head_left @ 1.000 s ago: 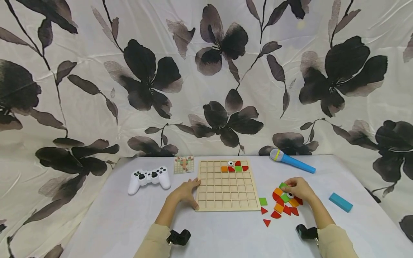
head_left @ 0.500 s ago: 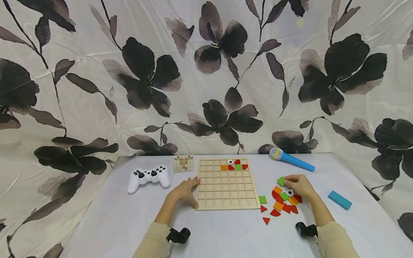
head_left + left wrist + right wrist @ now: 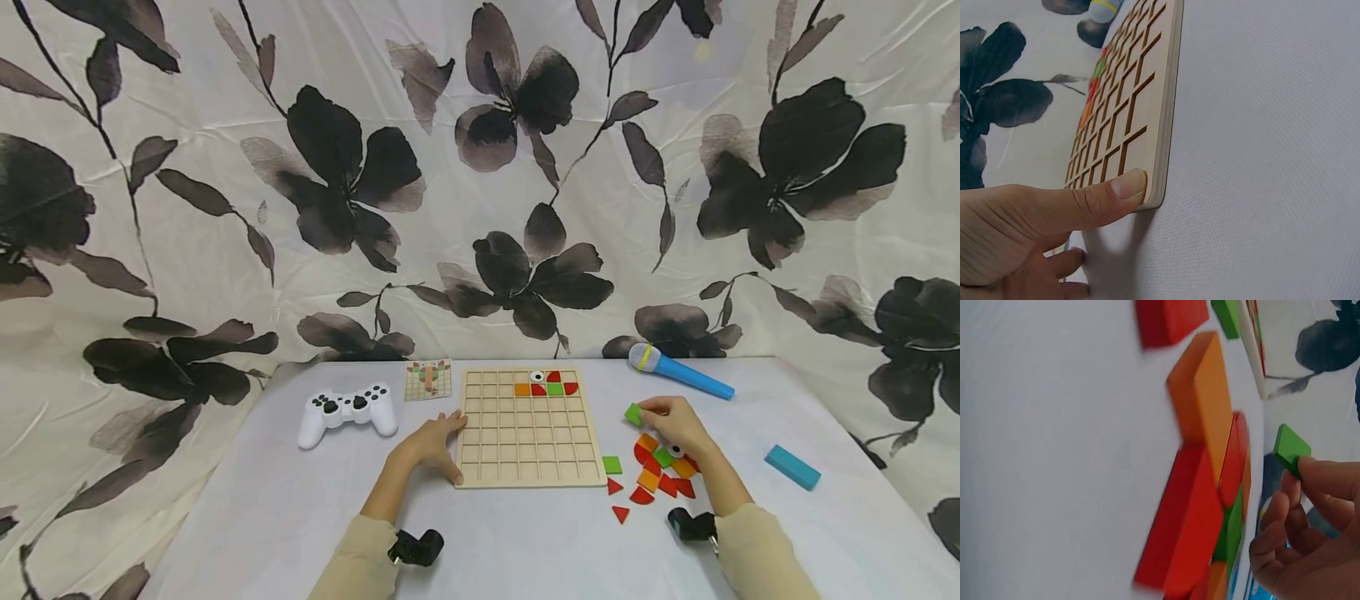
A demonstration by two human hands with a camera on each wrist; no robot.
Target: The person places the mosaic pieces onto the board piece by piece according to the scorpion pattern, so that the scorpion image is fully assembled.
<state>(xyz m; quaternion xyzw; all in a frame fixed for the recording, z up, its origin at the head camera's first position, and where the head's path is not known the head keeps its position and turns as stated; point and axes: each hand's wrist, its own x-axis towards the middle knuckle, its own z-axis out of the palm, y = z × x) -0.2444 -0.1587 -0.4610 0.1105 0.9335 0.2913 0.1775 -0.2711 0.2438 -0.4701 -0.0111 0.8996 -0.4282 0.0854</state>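
Note:
Between thumb and fingertips my right hand pinches a green square tile, held up off the table to the right of the wooden grid board. The right wrist view shows that green tile tilted at the fingertips. My left hand rests against the board's left edge. In the left wrist view its straight thumb presses the near corner of the board. Several tiles sit in the board's upper right: orange, red, green and a white eye tile. Below the right hand lies a pile of red, orange and green tiles.
A pattern card lies beyond the left hand, beside a white game controller. A blue toy microphone is at the back right. A teal block lies far right. One green tile lies by the board's edge.
My right hand has picked the green tile off the pile and carried it left and away from me, towards the board. The left hand has stayed on the board.

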